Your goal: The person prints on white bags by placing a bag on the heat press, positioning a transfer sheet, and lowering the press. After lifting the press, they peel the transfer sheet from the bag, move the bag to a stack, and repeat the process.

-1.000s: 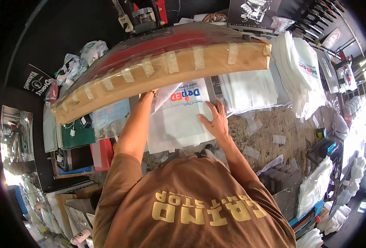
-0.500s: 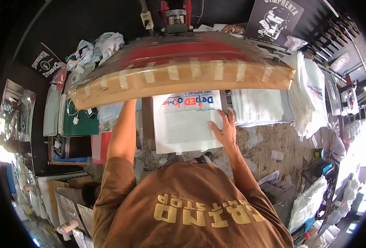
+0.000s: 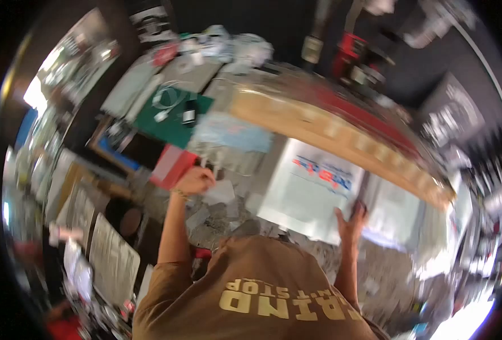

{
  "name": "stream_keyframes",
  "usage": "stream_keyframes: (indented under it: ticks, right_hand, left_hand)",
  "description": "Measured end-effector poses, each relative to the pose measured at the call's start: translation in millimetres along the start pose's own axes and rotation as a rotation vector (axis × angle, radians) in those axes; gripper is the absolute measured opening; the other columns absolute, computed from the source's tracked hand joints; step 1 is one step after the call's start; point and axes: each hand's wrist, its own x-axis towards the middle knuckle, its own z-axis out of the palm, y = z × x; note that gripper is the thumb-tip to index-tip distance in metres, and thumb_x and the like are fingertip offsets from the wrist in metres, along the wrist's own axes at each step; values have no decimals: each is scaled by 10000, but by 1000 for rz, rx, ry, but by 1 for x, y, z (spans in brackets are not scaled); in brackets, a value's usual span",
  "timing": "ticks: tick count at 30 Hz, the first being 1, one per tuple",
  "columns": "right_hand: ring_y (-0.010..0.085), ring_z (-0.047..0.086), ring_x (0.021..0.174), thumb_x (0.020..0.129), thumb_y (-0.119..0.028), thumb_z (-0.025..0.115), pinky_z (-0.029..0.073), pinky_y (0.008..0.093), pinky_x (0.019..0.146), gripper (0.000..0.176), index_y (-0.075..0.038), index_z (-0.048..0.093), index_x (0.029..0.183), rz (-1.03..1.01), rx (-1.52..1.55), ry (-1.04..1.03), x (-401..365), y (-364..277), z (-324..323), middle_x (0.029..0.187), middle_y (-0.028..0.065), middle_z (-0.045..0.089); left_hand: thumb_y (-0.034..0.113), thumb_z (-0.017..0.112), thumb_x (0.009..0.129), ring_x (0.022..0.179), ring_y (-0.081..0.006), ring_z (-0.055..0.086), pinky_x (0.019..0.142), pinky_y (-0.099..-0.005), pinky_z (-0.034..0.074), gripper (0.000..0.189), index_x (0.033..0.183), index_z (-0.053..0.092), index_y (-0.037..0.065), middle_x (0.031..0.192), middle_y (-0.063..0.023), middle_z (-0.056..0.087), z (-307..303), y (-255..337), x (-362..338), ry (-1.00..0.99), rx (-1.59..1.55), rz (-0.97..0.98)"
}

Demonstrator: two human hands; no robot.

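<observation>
A white printed sheet or bag [image 3: 307, 198] with red and blue lettering lies on a board below the taped edge of a screen frame [image 3: 341, 130]. At its right edge is my right hand [image 3: 351, 221], thumb and fingers apart. My left hand [image 3: 195, 181] hovers beside a red and pink item [image 3: 171, 165], left of the board. Its fingers are curled and smeared by motion, so whether it holds anything cannot be made out. The whole view is blurred.
A green mat [image 3: 171, 116] bears a cable and a dark phone-like object [image 3: 189, 111]. White stacked material [image 3: 395, 209] lies right of the board. Crumpled plastic bags [image 3: 251, 51] sit at the back. A light blue printed piece [image 3: 234, 133] is left of the frame.
The view has turned and tilted to the left. My left hand has come out from behind the screen frame and moved left, near the red item. My right hand stays at the sheet's right edge.
</observation>
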Motion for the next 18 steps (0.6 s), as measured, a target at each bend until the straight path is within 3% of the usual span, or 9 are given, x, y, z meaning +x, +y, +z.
stream_keyframes:
  ticks: [1, 3, 4, 7, 10, 12, 15, 17, 18]
  right_hand:
    - [428, 428, 1315, 765, -401, 840, 367, 498, 1102, 796, 16, 514, 1360, 44, -8, -28, 2, 13, 4, 1379, 263, 503]
    - [427, 470, 1247, 746, -461, 827, 402, 545, 1027, 725, -2, 610, 1263, -15, -257, 71, 17, 28, 14, 1297, 256, 551]
    - [426, 484, 1218, 748, -456, 826, 411, 542, 1011, 691, -11, 628, 1238, 21, -279, 3, 26, 20, 8, 1264, 255, 561]
    - [405, 529, 1103, 748, -459, 823, 434, 526, 953, 623, -24, 656, 1161, -9, -302, -10, 48, 32, 13, 1090, 244, 602]
    - [424, 501, 1176, 796, -451, 792, 410, 534, 1009, 690, 23, 605, 1262, 52, -206, -365, 77, 40, 5, 1283, 239, 549]
    - [412, 493, 1224, 811, -415, 788, 396, 526, 1047, 701, 29, 576, 1310, -16, -187, -419, 89, 62, 17, 1322, 246, 533]
    - [333, 564, 869, 830, -346, 788, 487, 457, 796, 541, 13, 566, 1167, -169, 24, -278, 116, 87, 40, 949, 219, 583]
    - [436, 577, 1168, 880, -396, 732, 456, 455, 1020, 647, 68, 583, 1305, 22, -44, -543, 90, 11, -29, 1286, 334, 588]
    - [303, 561, 900, 855, -209, 764, 503, 453, 804, 554, 19, 486, 1276, 22, 554, -316, 84, 36, 13, 1097, 207, 552]
  left_hand:
    - [135, 609, 876, 650, -141, 612, 594, -298, 493, 140, 887, 717, 47, 742, -49, 642, 0, -21, -12, -178, 153, -110]
    - [249, 573, 879, 733, -305, 672, 679, -442, 531, 251, 902, 746, 68, 810, -141, 696, 36, -96, -40, -6, 686, 78]
    - [339, 632, 801, 833, -324, 682, 825, -501, 508, 324, 884, 751, 50, 875, -170, 720, 46, -61, -55, -163, 729, -129]
    - [200, 545, 867, 880, -335, 695, 840, -465, 530, 245, 859, 723, 32, 967, -182, 723, 90, -13, -48, 68, 722, -282]
    - [255, 601, 830, 781, -415, 665, 709, -502, 541, 248, 817, 693, 25, 846, -236, 676, 148, 43, -9, 608, 247, 331]
    - [339, 668, 817, 889, -415, 653, 786, -476, 538, 346, 882, 711, 2, 854, -243, 660, 179, 74, 23, 578, 195, 246]
    - [391, 719, 826, 1047, -429, 621, 883, -475, 526, 510, 1111, 664, -28, 1193, -310, 573, 222, 102, 50, 759, 414, 0]
    - [353, 768, 808, 1045, -460, 624, 876, -502, 530, 609, 1246, 579, -24, 1337, -356, 465, 238, 113, 54, 789, 163, -184]
    - [353, 768, 808, 1045, -460, 624, 876, -502, 530, 609, 1246, 579, -24, 1337, -356, 465, 244, 112, 55, 814, 147, -214]
